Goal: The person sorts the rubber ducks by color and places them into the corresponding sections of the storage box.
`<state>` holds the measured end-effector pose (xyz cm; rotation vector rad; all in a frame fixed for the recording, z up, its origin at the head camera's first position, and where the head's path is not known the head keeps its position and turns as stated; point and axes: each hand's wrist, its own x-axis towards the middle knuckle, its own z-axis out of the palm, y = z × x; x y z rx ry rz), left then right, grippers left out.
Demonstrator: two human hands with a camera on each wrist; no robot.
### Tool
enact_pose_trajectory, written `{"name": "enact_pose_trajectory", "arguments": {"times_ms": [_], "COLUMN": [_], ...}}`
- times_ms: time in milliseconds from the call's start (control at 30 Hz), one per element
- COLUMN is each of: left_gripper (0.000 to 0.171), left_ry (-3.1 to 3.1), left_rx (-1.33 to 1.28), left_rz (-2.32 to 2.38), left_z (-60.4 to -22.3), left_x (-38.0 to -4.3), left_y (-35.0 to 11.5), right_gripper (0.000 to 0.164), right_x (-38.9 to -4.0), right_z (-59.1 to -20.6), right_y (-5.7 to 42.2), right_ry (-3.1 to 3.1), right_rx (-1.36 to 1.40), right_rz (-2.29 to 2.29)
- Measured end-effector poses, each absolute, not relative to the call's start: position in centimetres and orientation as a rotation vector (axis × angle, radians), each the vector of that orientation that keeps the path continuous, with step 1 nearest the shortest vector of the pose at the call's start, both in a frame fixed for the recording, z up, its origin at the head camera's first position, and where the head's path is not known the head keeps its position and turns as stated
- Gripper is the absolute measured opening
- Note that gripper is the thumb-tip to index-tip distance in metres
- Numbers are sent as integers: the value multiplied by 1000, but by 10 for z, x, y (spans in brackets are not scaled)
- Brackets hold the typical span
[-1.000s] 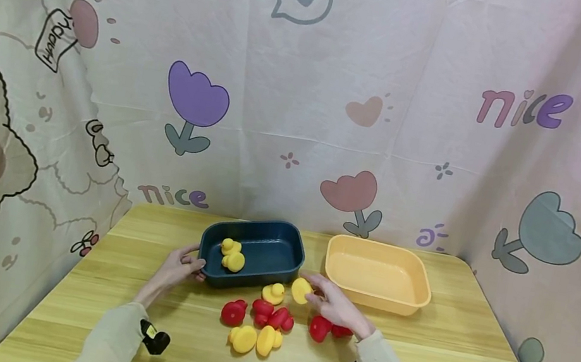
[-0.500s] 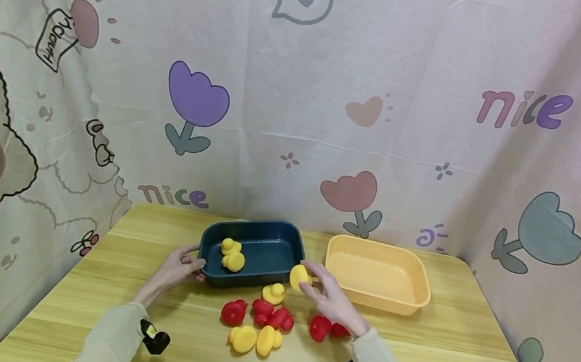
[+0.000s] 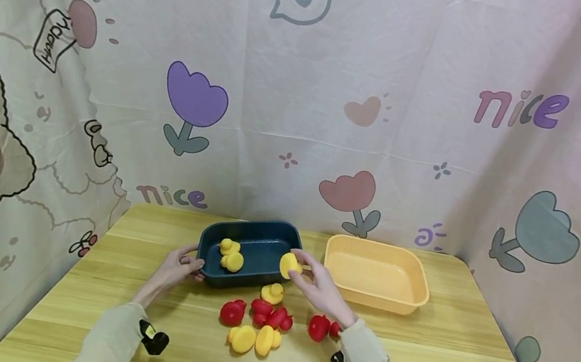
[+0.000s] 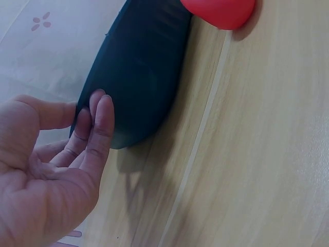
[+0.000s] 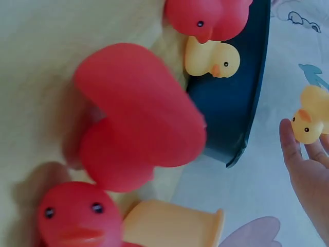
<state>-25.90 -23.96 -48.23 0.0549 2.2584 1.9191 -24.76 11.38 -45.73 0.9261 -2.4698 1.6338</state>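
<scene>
My left hand [image 3: 179, 270] grips the left end of a dark blue tray [image 3: 244, 283], thumb at the rim and fingers against the outer wall, as the left wrist view shows on the tray [image 4: 144, 67]. Over the tray's right end, my right hand [image 3: 323, 288] pinches a yellow rubber duck [image 3: 288, 265], its flat base facing left. The right wrist view has this duck [image 5: 311, 116] upside down between the fingers, above the tray edge. Two yellow ducks [image 3: 232, 261] lie inside the tray at the left.
Right of the blue tray stands a yellow-orange tray [image 3: 373, 300]. In front lie several red ducks [image 3: 232, 312], a yellow duck [image 3: 273, 293] close to the blue tray, and two more yellow ducks [image 3: 242, 339] nearer me. A printed cloth [image 3: 291, 110] hangs behind the table.
My right hand has carried the yellow duck leftward and up, from beside the blue tray's right corner to over its right end. The left hand has stayed on the tray.
</scene>
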Motion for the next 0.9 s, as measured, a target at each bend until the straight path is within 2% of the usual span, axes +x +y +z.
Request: {"name": "enact_pose_trajectory", "arguments": {"times_ms": [900], "left_gripper": [62], "left_ry": [2271], "left_rx": [53], "left_rz": [1905], "left_z": [-484], "left_x": [-260], "left_y": [-239], "right_gripper": [46], "right_x": [-313], "right_z": [-422], "right_y": [86], "right_ry": [-2628], "right_rx": [926], "right_rz": [1376]}}
